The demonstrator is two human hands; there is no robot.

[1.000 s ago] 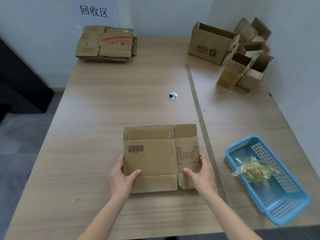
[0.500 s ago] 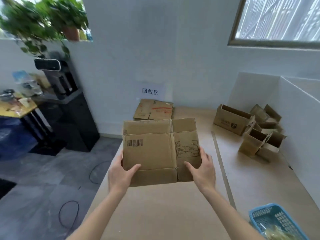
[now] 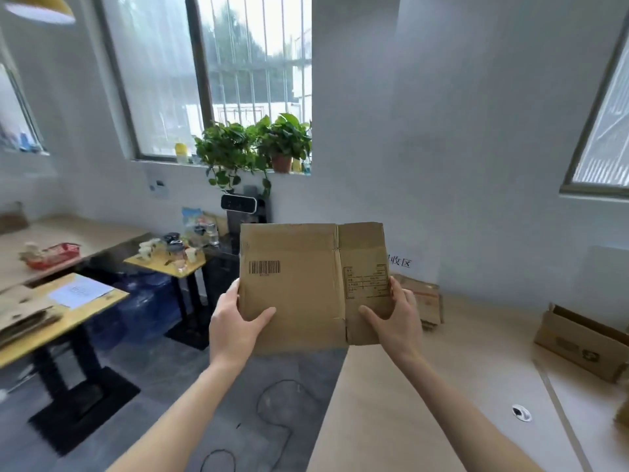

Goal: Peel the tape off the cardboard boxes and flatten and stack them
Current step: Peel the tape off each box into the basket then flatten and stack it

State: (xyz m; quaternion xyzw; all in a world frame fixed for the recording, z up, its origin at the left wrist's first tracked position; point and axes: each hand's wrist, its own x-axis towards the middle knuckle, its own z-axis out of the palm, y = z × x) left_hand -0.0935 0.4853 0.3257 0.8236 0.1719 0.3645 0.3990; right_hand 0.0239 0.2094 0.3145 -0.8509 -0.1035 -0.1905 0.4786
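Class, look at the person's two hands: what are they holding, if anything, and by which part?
Both hands hold the flattened cardboard box: the left hand grips its lower left edge, the right hand its lower right edge, thumbs on the front.

- We have both bare forearms stretched forward and up from the bottom of the frame, converging toward the middle.
- Our left hand (image 3: 235, 327) grips the lower left edge of the flattened cardboard box (image 3: 299, 284): thumb laid across the front face, pointing right, other fingers hidden behind the panel.
- Our right hand (image 3: 396, 321) grips the lower right edge the same way: thumb across the front face pointing left, fingertips showing along the right edge.
- Both wrists sit roughly level, hands well apart.
- Box is held upright in the air between the two hands, facing us.
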